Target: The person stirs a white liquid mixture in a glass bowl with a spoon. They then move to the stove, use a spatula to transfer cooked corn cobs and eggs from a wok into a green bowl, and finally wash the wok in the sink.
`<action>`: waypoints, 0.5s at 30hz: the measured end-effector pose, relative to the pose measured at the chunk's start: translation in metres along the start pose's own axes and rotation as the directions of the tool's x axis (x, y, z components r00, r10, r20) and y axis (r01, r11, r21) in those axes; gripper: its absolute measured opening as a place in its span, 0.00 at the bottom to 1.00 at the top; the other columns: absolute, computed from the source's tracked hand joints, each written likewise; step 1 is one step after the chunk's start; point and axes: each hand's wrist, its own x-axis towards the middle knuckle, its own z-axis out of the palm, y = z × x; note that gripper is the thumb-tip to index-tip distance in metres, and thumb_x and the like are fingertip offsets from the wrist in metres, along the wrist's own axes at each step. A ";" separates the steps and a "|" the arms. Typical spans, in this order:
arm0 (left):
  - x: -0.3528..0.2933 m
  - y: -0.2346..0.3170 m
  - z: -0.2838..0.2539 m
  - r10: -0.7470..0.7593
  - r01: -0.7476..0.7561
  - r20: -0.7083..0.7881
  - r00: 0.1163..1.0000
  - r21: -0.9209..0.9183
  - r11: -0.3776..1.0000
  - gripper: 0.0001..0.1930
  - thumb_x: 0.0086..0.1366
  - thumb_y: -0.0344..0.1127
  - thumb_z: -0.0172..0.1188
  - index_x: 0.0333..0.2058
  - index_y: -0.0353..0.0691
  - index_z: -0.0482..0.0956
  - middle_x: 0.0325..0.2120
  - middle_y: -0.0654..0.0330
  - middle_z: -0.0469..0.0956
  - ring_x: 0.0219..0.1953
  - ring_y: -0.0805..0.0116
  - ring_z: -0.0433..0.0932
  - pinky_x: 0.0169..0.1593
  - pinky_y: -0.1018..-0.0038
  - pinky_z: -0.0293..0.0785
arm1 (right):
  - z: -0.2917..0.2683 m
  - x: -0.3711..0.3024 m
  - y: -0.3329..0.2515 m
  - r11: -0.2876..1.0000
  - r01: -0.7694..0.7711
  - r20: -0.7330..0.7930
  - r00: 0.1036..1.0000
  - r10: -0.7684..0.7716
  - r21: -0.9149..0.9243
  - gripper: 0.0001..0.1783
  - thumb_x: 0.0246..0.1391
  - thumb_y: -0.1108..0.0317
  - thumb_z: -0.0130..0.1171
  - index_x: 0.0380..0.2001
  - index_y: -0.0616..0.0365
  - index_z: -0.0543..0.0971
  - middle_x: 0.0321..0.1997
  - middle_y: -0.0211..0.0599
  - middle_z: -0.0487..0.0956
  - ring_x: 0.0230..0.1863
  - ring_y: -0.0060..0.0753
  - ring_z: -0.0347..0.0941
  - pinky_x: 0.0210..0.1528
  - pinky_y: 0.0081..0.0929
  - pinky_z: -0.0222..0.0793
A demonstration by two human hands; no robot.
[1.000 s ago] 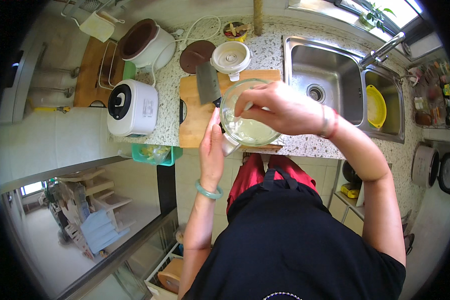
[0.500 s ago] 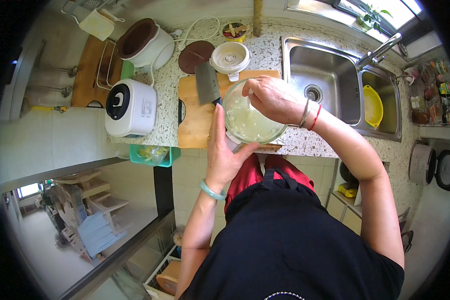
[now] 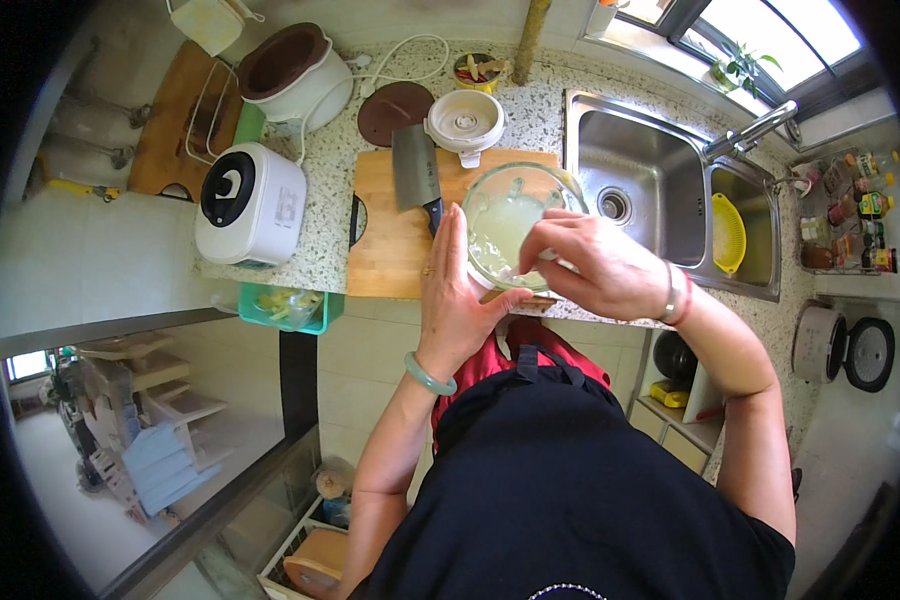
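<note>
A clear glass bowl (image 3: pixel 518 172) of cloudy, pale liquid with whitish bits stands at the right part of the wooden cutting board (image 3: pixel 385 262). My left hand (image 3: pixel 457 310) holds it from the left and near side, fingers straight along the wall and thumb spread toward the near rim. Over the bowl's near right edge, my right hand (image 3: pixel 595 268) is closed, its fingertips pinched at the liquid. Something small and whitish shows at the fingertips; I cannot make out what it is. A cleaver (image 3: pixel 416 170) lies left of the bowl, its dark handle close to my left fingertips.
A white lidded pot (image 3: pixel 465 122) stands beyond the board. The steel sink (image 3: pixel 645 150) is to the right, with a yellow basket (image 3: pixel 728 235) in it. At left stand a white rice cooker (image 3: pixel 260 205) and a green bin (image 3: pixel 332 312) below the counter edge.
My right hand has moved from the bowl's far rim to its near right side. My left hand stays against the bowl. The whole view has shifted slightly.
</note>
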 end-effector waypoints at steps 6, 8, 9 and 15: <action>-0.001 -0.005 0.000 -0.002 0.002 0.009 1.000 0.040 0.999 0.63 0.45 0.56 0.76 0.70 0.31 0.47 0.69 0.44 0.53 0.71 0.48 0.53 0.70 0.57 0.52 | 0.026 0.013 0.037 0.997 -0.069 0.106 0.992 0.074 -0.043 0.08 0.58 0.70 0.53 0.38 0.63 0.76 0.34 0.47 0.78 0.42 0.52 0.75 0.46 0.42 0.71; -0.002 -0.004 -0.003 -0.017 0.016 0.011 1.000 0.073 0.997 0.63 0.45 0.59 0.74 0.70 0.32 0.47 0.70 0.45 0.53 0.72 0.49 0.52 0.70 0.56 0.51 | 0.000 0.008 0.012 0.992 -0.118 0.102 0.987 0.122 -0.040 0.09 0.60 0.70 0.54 0.40 0.63 0.77 0.36 0.48 0.80 0.42 0.51 0.77 0.45 0.39 0.72; -0.001 -0.007 -0.002 0.020 -0.020 -0.011 1.000 0.052 0.998 0.63 0.45 0.61 0.74 0.70 0.32 0.47 0.70 0.45 0.52 0.72 0.50 0.51 0.70 0.55 0.50 | -0.012 0.004 0.001 0.988 -0.148 0.045 0.988 0.146 0.042 0.08 0.60 0.71 0.54 0.41 0.62 0.77 0.37 0.48 0.80 0.41 0.51 0.78 0.45 0.39 0.73; 0.008 0.001 -0.006 0.060 -0.063 0.035 0.998 0.077 0.995 0.60 0.46 0.51 0.77 0.69 0.31 0.49 0.69 0.42 0.53 0.70 0.45 0.55 0.70 0.58 0.55 | 0.018 0.018 0.020 0.986 -0.152 -0.115 0.983 0.144 -0.069 0.08 0.60 0.75 0.56 0.42 0.61 0.78 0.38 0.43 0.82 0.38 0.44 0.80 0.42 0.33 0.74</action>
